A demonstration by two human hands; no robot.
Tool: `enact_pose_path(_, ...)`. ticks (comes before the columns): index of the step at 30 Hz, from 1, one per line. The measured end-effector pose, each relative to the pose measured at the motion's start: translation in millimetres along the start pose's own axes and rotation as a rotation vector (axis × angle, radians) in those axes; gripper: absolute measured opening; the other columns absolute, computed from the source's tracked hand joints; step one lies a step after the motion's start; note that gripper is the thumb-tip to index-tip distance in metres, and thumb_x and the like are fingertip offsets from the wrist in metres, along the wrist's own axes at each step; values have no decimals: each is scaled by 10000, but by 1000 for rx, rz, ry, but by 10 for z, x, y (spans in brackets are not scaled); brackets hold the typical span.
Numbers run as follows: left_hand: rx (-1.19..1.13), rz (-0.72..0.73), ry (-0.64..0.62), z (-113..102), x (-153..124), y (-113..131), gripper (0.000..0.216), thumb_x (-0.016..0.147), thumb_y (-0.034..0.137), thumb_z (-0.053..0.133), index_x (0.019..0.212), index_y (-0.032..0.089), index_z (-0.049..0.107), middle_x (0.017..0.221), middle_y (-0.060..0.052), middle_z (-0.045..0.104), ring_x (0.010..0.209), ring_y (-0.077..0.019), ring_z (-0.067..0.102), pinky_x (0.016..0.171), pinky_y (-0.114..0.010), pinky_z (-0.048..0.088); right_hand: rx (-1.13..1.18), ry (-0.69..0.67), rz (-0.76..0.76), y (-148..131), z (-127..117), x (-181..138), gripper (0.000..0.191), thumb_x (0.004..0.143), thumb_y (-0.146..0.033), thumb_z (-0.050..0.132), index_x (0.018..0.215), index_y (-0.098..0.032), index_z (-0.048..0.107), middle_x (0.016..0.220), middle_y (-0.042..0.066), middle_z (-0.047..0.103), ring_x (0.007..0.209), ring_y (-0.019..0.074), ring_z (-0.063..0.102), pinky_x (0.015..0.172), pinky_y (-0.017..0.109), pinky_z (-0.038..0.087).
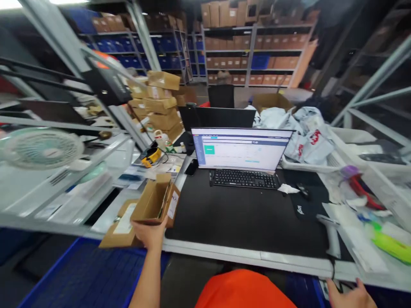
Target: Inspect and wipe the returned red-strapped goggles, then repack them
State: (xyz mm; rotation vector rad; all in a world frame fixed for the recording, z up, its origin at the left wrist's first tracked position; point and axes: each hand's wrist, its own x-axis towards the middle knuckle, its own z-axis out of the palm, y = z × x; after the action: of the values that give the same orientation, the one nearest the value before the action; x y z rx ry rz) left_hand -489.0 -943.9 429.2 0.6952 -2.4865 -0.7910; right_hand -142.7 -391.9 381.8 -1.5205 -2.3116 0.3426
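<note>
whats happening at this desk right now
A person in orange stands at a packing desk. Their left hand holds an open cardboard box at the desk's left edge, over another flat box. Their right hand rests at the near edge by a cable. A lit monitor and keyboard sit on the black mat.

You stand in a dim warehouse. Grey metal shelves [257, 47] at the back hold brown cartons and blue bins [260, 61]. A desk [244, 256] with a black mat [237, 218] fronts you, a monitor [240, 149] glowing on it. Slanted steel racks [369, 90] flank both sides. A strip light [19, 3] shines overhead at your left.
</note>
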Motion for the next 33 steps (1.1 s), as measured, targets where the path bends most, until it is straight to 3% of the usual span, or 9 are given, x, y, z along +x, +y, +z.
enact_pose_path(5,-91,121,40,138,-115,-30,1158,649,557,793,1515,77,193,1422,-253,411,1373,-449,362,1137,-642,305,-35,74,-71,-61,-235,-606,997,744,-639,434,1394,118,443,1132,366,602,1177,509,540,1042,604,436)
enact_pose_path(9,-292,311,-58,93,-353,322,1235,607,598,803,1553,113,175,1455,-236,361,1377,-430,349,1110,-610,361,27,16,8,-22,-303,-938,986,719,-659,488,1358,92,492,1090,334,607,1142,526,544,1019,665,418)
enact_pose_path(13,-528,419,-477,46,-750,831,856,709,548,737,1442,199,464,1302,-136,467,1248,-339,489,1090,-536,404,447,-182,102,-325,-302,-1094,907,749,-661,589,1449,-108,425,1284,243,548,1150,425,590,959,577,512)
enact_pose_path(16,-771,474,-861,6,-1133,1144,787,689,645,719,1334,214,584,1245,-113,466,1220,-334,509,1067,-516,423,750,-349,-2,-644,-416,-1031,840,812,-589,636,1509,-249,311,1476,175,429,1265,338,550,1039,500,481)
enact_pose_path(20,-970,578,-1383,-63,-1629,1432,877,611,734,737,1313,224,611,1286,-120,422,1224,-350,512,1051,-499,428,968,-434,-190,-878,-815,-778,1111,684,-748,715,1567,-282,228,1581,173,323,1409,353,406,1145,524,360)
enact_pose_path(22,-1014,668,-1644,-87,-1827,1559,883,599,721,758,1314,224,611,1300,-129,413,1247,-356,493,1078,-505,393,990,-527,-221,-873,-1072,-680,1266,523,-883,701,1548,-236,334,1555,192,372,1434,396,353,1157,549,327)
enact_pose_path(26,-966,741,-2037,-122,-2167,1809,853,597,664,811,1299,222,613,1312,-131,407,1308,-358,442,1128,-518,328,936,-626,-191,-597,-1445,-778,1014,494,-856,727,1266,-200,685,1508,179,452,1447,438,306,1169,547,296)
enact_pose_path(29,-864,776,-2222,-183,-2444,1962,871,592,697,805,1295,215,629,1349,-132,422,1327,-353,427,1144,-501,323,962,-568,40,-138,-1522,-1089,903,613,-784,686,1307,-206,654,1414,181,558,1375,437,430,1121,564,380)
enact_pose_path(33,-783,1004,-2237,-335,-2849,2134,867,584,739,786,1277,235,659,1397,-123,465,1330,-355,422,1153,-478,325,841,-438,280,587,-1636,-1501,914,681,-739,618,1454,-263,514,1334,155,631,1296,461,511,1070,626,439)
